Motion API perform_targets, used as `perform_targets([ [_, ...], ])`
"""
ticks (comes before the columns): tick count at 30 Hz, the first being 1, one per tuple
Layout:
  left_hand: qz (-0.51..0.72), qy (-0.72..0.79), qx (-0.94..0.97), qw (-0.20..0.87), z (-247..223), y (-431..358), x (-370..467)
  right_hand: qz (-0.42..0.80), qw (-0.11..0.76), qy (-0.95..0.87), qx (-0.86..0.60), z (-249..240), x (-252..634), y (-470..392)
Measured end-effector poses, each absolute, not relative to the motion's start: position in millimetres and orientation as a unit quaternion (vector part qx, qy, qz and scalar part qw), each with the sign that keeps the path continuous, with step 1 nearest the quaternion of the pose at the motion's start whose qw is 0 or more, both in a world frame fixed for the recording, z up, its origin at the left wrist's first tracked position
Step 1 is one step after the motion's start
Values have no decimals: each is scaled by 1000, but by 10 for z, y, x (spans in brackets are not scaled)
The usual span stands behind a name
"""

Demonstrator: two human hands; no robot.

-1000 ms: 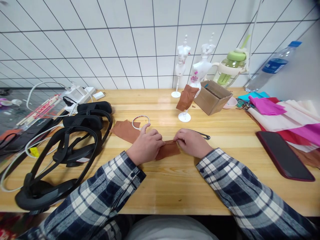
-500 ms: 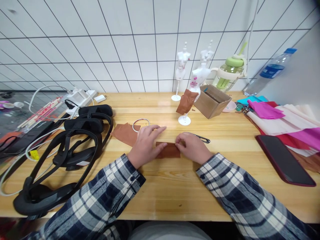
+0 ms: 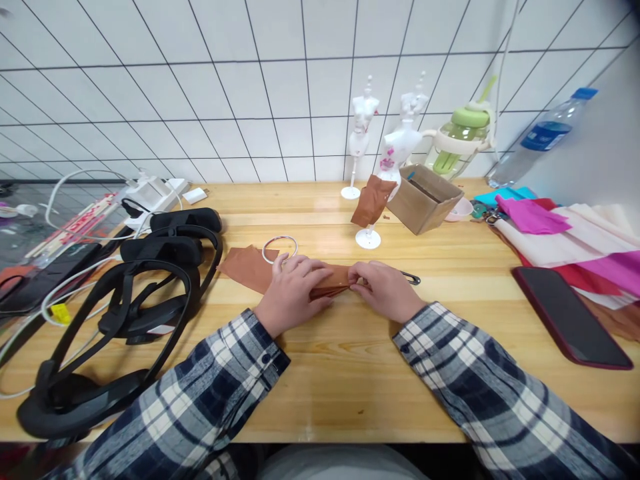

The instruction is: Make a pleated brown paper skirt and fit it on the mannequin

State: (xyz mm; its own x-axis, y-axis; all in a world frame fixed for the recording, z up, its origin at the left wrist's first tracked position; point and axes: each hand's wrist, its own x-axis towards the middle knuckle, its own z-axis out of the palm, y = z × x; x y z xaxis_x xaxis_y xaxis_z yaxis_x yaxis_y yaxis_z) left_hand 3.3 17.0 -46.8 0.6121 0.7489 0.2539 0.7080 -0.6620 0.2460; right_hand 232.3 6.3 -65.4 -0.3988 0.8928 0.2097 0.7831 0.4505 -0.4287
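A small folded piece of brown cloth (image 3: 336, 279) lies on the wooden table between my two hands. My left hand (image 3: 295, 293) grips its left part, fingers over the top and thumb at the near edge. At the right end, my right hand (image 3: 386, 288) pinches the cloth between thumb and fingertips. Layers show along the fold facing me. Left of my left hand, a flat brown cloth piece (image 3: 246, 268) lies with a thin ring (image 3: 264, 251) partly on it. Black snips (image 3: 412, 278) stick out from behind my right hand.
Two white mini dress forms (image 3: 361, 137) stand at the back, the nearer one draped with brown cloth (image 3: 373, 200). Beside them are a cardboard box (image 3: 425, 203) and a green-lidded cup (image 3: 463, 137). Black headsets (image 3: 165, 293) crowd the left; a phone (image 3: 570, 317) and coloured fabrics (image 3: 575, 233) lie right.
The brown cloth between my hands has been turned over on itself, its top layer now spread farther from me. My left fingers have come down onto it. My right hand keeps its pinch.
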Motion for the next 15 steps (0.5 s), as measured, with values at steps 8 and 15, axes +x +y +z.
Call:
perform_targets([
  [8, 134, 400, 905, 55, -477, 169, 39, 156, 192, -847, -471, -637, 2315, 15],
  [15, 123, 403, 904, 70, -491, 165, 55, 139, 161, -838, -502, -661, 2268, 27],
])
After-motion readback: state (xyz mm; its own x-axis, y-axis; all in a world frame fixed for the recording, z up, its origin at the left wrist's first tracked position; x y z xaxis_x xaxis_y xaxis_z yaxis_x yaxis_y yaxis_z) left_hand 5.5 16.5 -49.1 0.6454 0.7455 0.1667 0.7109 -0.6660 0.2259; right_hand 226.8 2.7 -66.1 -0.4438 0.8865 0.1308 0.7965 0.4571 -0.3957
